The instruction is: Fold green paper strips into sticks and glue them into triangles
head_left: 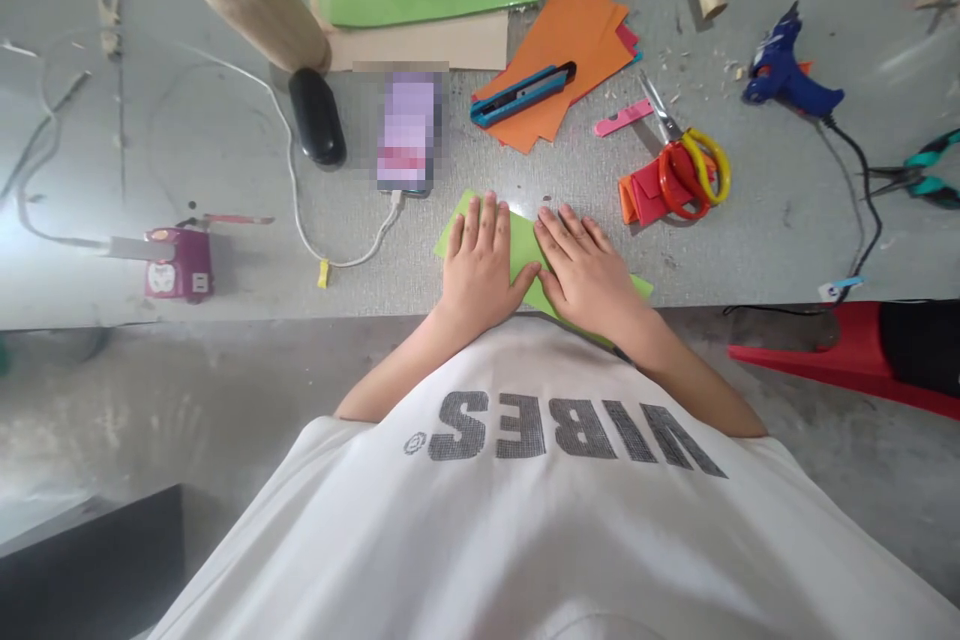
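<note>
Lying beneath both hands, green paper.

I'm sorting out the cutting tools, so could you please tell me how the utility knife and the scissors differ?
The utility knife has a straight blue and black body; the scissors have red and yellow finger loops.
The utility knife lies on orange sheets, while the scissors' loops overlap a small red folded piece.
Both lie slanted.

white shirt, dark "vibes" lettering
</note>
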`<state>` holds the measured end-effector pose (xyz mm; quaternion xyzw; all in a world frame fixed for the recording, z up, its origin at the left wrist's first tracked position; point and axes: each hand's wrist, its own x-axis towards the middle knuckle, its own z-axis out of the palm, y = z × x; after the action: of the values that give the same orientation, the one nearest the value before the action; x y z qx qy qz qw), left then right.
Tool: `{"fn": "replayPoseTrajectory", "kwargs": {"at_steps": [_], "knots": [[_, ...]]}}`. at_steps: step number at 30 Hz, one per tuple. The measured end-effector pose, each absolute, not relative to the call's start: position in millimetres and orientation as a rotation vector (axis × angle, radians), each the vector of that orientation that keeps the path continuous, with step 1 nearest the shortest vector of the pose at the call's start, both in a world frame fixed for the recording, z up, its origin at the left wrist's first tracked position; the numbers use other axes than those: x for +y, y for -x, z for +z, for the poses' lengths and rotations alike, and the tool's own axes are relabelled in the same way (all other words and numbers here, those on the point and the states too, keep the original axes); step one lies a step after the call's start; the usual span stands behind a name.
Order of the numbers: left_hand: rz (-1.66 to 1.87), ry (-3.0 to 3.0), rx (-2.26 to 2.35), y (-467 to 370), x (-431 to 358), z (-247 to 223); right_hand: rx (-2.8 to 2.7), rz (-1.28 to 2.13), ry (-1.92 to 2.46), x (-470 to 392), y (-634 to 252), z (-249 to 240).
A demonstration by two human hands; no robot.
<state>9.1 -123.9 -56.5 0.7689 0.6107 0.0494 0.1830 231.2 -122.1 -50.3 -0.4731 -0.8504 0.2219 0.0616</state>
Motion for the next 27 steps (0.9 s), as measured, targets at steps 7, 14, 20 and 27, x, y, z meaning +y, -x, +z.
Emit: {"fn": "replayPoseTrajectory", "kwargs": {"at_steps": [7, 14, 20, 27], "knots": [[0.298, -2.171, 1.68, 7.7, -103.3, -63.9, -2.519, 0.453, 1.529, -139.2, -245.4, -43.3], [0.128, -2.282, 1.638, 14.1, -49.4, -54.1, -2.458, 0.331, 1.593, -157.5, -237.9, -35.2], [0.125, -2.375, 1.443, 24.3, -19.8, -56.9, -2.644, 0.626, 1.263, -110.4, -229.5, -9.0], [0.187, -2.551, 1.034, 55.4, -12.6, -58.8, -2.56, 0.133, 1.658, 33.4, -262.6, -28.6]]}}
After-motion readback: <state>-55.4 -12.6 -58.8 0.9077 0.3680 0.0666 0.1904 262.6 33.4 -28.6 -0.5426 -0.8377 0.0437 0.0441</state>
